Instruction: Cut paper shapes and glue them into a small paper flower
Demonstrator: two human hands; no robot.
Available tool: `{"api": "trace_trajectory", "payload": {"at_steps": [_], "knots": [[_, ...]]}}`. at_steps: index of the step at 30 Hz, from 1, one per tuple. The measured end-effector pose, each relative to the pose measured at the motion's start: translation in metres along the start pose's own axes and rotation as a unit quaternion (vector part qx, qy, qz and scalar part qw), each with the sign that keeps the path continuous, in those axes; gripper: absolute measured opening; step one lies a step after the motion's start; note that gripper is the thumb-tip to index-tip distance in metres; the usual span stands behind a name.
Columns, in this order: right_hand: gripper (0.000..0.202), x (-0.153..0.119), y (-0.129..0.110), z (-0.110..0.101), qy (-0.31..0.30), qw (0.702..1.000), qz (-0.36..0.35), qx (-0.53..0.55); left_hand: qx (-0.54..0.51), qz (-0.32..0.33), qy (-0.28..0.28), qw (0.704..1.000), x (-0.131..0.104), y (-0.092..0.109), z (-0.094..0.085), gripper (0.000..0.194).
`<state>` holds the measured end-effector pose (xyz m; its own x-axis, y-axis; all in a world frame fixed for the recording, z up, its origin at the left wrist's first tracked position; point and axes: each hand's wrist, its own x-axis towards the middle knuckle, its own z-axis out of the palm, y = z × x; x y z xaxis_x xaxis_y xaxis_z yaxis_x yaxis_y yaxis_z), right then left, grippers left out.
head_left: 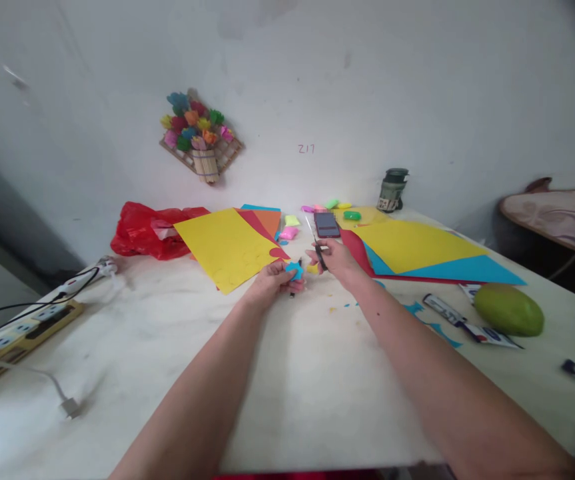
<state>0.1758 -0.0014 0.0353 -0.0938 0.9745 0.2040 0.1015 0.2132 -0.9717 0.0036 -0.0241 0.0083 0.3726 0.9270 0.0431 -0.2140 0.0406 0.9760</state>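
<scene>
Two bare forearms point(222, 380) extend over the pale table point(167, 393), and from where I stand a large yellow sheet point(227, 243) lies beyond and to the left of the left hand point(273, 279). The right hand point(336, 255) is closed around a black-handled tool point(322, 259), perhaps scissors, whose long axis points away from the person and slightly left, while the small blue piece point(294, 269) lies to its left and nearer, pinched in the left hand. Between both hands shows a yellow scrap point(312, 269); I cannot tell which one holds it.
</scene>
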Motion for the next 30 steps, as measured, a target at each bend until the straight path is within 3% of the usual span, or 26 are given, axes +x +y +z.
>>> {"api": "trace_trajectory", "payload": {"at_steps": [5, 14, 24, 30], "knots": [[0.042, -0.006, -0.004, 0.001, -0.033, 0.999, 0.022, 0.019, 0.026, -0.009, -0.017, 0.999, -0.003, 0.003, 0.001, 0.025], [0.037, -0.008, 0.001, 0.002, -0.112, 0.993, -0.005, 0.026, 0.047, -0.023, -0.036, 0.998, -0.001, 0.002, -0.001, 0.022], [0.031, -0.009, 0.000, 0.016, -0.046, 0.998, 0.020, 0.038, 0.029, 0.025, 0.016, 0.999, -0.001, -0.002, 0.002, 0.029], [0.033, -0.010, -0.003, 0.014, -0.032, 0.997, 0.051, 0.056, 0.028, 0.050, 0.025, 0.998, -0.001, -0.001, 0.004, 0.029]]}}
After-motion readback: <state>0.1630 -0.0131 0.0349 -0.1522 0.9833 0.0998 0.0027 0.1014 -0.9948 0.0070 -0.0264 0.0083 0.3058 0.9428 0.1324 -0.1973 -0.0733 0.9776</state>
